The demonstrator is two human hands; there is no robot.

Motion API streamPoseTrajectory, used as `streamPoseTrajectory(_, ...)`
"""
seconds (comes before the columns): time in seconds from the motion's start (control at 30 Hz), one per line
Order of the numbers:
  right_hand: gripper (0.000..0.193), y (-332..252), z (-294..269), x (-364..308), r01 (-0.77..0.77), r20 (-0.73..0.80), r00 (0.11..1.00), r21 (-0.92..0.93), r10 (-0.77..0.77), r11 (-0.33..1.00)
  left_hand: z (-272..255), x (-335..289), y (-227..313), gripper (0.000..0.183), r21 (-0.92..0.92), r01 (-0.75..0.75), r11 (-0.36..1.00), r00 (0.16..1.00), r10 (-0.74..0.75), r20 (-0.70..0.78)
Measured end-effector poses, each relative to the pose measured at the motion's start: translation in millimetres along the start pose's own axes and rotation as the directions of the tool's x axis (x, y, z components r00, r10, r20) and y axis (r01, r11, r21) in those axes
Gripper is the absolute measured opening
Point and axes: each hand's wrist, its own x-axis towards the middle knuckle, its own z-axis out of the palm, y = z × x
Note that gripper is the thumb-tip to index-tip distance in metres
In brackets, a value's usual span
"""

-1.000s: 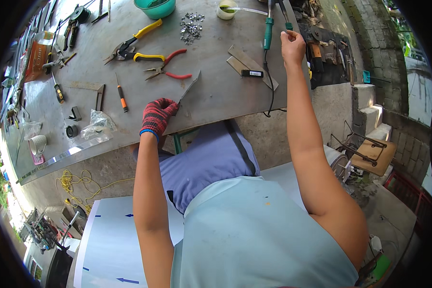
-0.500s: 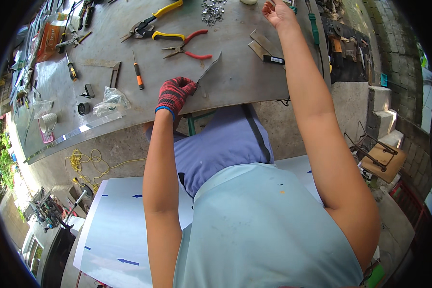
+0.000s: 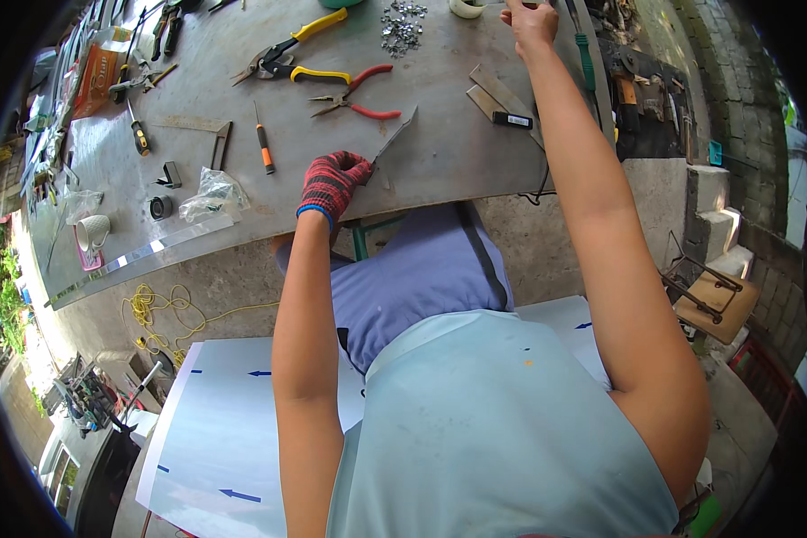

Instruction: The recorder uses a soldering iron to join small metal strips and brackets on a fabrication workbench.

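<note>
In a red-and-black knit glove, my left hand [image 3: 334,184] pinches a thin grey metal strip [image 3: 394,136], which slants up over the table near its front edge. My bare right hand [image 3: 533,29] reaches far across to the top edge of the view. Its fingers are curled around something dark, too cut off to make out. Just left of it stands a pale roll of tape [image 3: 466,8]. Red-handled pliers [image 3: 357,95] lie beyond the strip, with yellow-handled tin snips [image 3: 287,61] behind them.
A heap of small metal bits [image 3: 402,29] lies on the metal table [image 3: 439,166]. Flat metal bars [image 3: 500,97] and a green-handled tool [image 3: 585,56] are at right. An orange screwdriver [image 3: 264,148], a square [image 3: 220,143], a plastic bag [image 3: 213,195] and a cup [image 3: 91,231] lie at left.
My right hand has shifted slightly right, and its spread fingers have curled in. My left hand keeps its pinch on the metal strip. The whole view has shifted a little.
</note>
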Motion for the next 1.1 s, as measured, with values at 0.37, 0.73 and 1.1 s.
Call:
streamPoseTrajectory(0.37, 0.012, 10.5, -28.5, -2.1, 0.275, -0.027, 0.959, 0.317, -0.281, 0.908, 1.6, 0.6, -5.9, 0.023, -0.027, 0.002, 1.0, 1.0, -0.002, -0.015)
streamPoseTrajectory(0.73, 0.01, 3.1, -56.0, -23.6, 0.203, 0.003, 0.976, 0.365, -0.219, 0.909, 2.4, 6.1, -12.8, 0.023, -0.043, 0.006, 0.999, 1.0, -0.007, -0.011)
streamPoseTrajectory(1.1, 0.014, 54.1, -71.1, -237.7, -0.022, 0.428, 0.898, 0.283, -0.105, 0.959, -1.2, -0.9, -0.1, 0.026, 0.02, 0.016, 1.0, 1.0, -0.016, -0.002)
